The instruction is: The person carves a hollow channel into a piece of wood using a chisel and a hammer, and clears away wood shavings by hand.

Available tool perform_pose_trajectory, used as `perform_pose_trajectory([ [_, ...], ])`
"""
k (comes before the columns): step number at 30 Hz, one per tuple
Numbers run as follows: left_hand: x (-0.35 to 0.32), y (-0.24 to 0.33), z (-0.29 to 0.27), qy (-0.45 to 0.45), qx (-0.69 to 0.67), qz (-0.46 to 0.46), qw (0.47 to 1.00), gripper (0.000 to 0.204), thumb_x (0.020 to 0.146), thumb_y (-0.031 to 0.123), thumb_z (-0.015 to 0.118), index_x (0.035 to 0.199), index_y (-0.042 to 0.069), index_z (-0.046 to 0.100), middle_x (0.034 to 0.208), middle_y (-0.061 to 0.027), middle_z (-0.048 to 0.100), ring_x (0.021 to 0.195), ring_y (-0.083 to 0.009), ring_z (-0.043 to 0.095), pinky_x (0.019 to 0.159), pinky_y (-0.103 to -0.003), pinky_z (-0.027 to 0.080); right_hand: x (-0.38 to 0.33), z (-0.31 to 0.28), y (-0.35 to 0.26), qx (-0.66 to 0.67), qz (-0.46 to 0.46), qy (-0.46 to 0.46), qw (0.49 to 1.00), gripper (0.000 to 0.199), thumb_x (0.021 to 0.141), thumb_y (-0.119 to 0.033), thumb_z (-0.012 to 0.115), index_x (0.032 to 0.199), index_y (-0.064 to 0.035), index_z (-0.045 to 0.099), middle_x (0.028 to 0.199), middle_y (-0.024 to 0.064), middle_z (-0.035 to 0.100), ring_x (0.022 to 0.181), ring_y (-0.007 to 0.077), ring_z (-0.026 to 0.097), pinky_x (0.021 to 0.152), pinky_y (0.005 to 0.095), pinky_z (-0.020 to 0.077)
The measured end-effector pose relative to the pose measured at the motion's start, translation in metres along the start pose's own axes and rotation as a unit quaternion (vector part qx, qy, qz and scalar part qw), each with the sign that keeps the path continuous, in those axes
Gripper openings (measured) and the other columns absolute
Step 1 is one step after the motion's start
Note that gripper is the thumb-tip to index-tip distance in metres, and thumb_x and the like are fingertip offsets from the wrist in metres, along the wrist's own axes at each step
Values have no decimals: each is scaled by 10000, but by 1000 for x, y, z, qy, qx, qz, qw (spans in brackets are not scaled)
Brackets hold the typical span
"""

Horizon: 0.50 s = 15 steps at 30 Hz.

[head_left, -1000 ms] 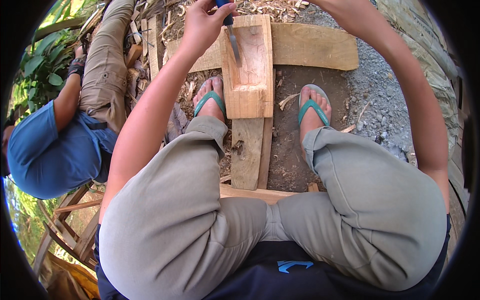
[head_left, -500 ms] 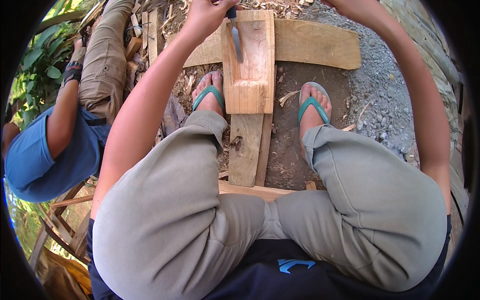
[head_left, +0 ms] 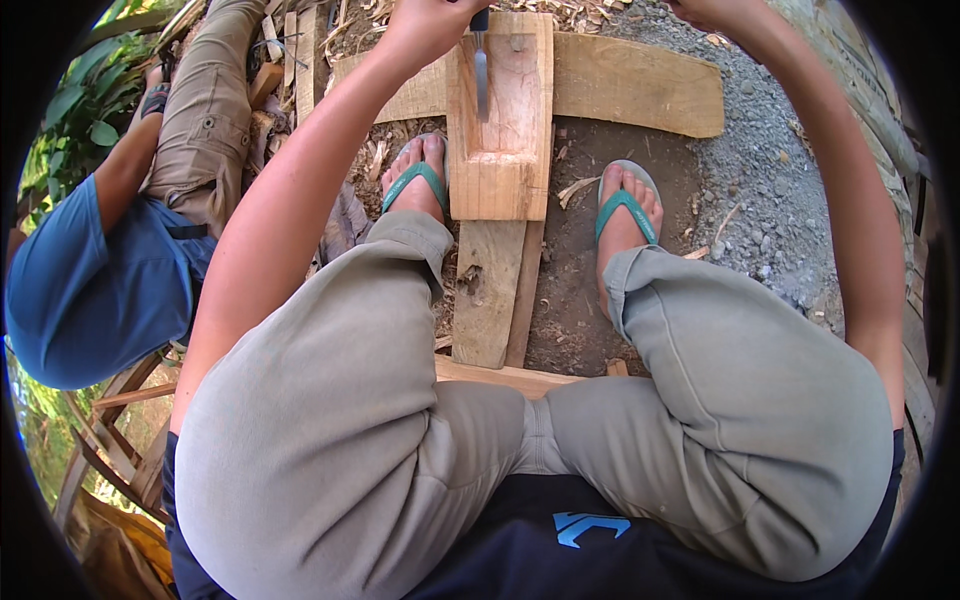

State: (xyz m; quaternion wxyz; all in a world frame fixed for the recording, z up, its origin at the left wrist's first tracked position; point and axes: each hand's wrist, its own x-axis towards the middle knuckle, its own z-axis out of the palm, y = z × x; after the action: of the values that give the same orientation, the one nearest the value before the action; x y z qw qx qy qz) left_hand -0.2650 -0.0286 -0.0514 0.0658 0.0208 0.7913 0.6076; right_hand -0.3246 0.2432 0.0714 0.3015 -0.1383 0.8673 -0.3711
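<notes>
At the top edge, my left hand (head_left: pixel 432 28) is closed round the dark handle of a chisel (head_left: pixel 481 80). Its metal blade points down into the hollow of a carved wooden block (head_left: pixel 499 190), which has raised side walls and a thick near end. My right hand (head_left: pixel 718 12) is up at the top edge to the right, apart from the block. Its fingers look curled, but the frame cuts them off, and whatever they hold is out of sight.
A broad plank (head_left: pixel 635 85) lies crosswise under the block, and a narrower board (head_left: pixel 487 290) runs toward me. My sandalled feet flank the block. Grey gravel (head_left: pixel 765 190) spreads at the right. Another person in a blue shirt (head_left: pixel 95 285) sits at the left near wood scraps.
The chisel has shifted slightly right and stands more upright in the hollow. My right hand has moved a little to the right. The view has shifted slightly.
</notes>
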Motion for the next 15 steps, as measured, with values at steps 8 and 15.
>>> perform_pose_trajectory([
  [8,5,-4,1,-5,47,19,999,119,930,27,697,1012,-27,630,850,-12,654,791,-91,579,724,-289,506,-2,3,-1,44,33,2,998,378,1036,-409,640,856,-89,730,557,-56,441,457,58,380,431,267,283],
  [15,5,-1,-2,-15,73,-6,997,113,927,24,694,1004,-24,627,849,-18,662,795,-94,587,729,-288,510,-3,-1,-7,1,33,-20,999,398,1044,-406,626,813,-90,702,551,-57,433,471,56,394,437,267,291],
])
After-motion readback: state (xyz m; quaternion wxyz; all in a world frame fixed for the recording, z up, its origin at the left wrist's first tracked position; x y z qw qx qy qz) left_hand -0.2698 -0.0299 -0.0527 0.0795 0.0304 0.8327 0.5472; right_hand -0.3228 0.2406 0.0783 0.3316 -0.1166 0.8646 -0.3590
